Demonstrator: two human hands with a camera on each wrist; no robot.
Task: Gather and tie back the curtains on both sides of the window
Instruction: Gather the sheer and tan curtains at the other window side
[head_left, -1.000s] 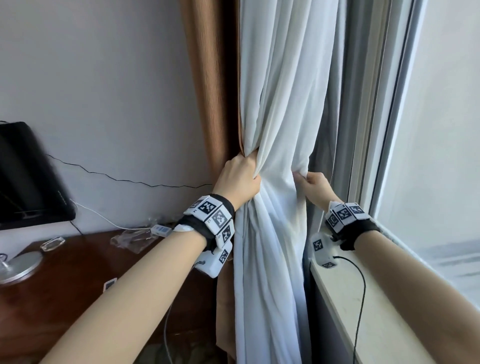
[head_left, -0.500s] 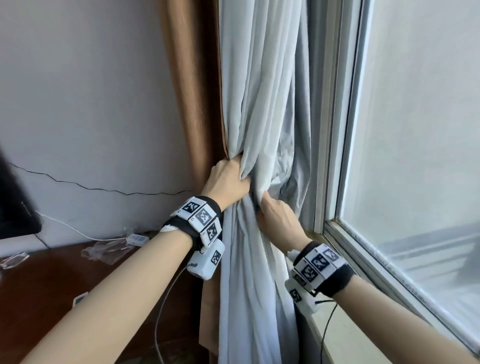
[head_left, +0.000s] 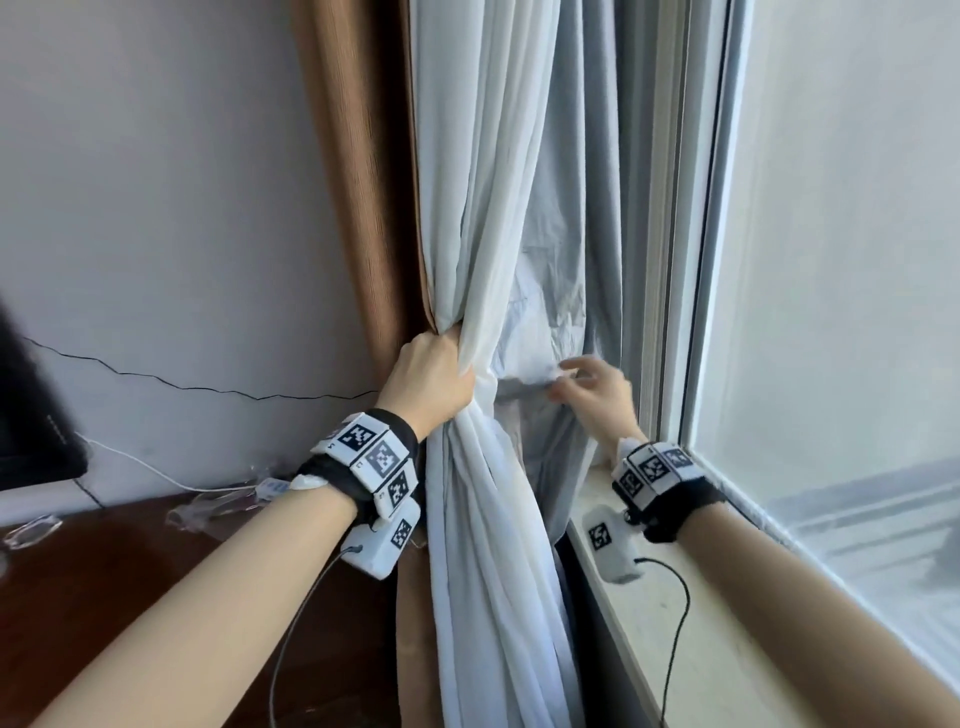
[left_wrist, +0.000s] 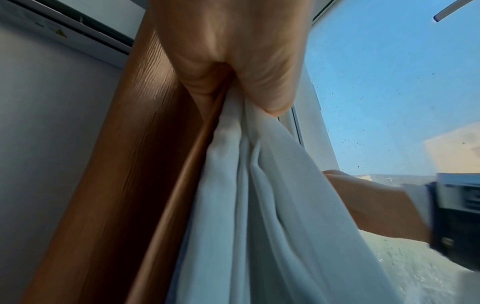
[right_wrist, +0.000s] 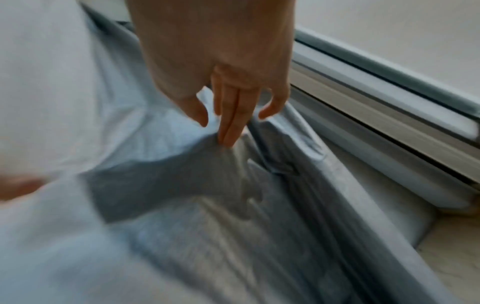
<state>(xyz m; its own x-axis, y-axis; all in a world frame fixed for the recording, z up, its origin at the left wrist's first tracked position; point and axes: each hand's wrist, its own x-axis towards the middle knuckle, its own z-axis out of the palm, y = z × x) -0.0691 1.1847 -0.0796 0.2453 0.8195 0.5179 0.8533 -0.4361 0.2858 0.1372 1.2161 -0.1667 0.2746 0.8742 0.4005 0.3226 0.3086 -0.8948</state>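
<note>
Beside the window (head_left: 852, 312), the left hand (head_left: 431, 379) gripped the bunched white curtain (head_left: 483, 208) against the brown drape (head_left: 358, 182). The right hand (head_left: 597, 400), fingers (right_wrist: 231, 127) loosely spread, touched a grey fold near the sill (head_left: 727, 649), holding nothing.

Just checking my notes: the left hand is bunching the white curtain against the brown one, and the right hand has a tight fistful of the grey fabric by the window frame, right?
Not quite. The left hand does grip the white curtain beside the brown curtain, but the right hand has no fistful: the right wrist view shows its fingers straight, only the tips touching the grey fabric.
</note>
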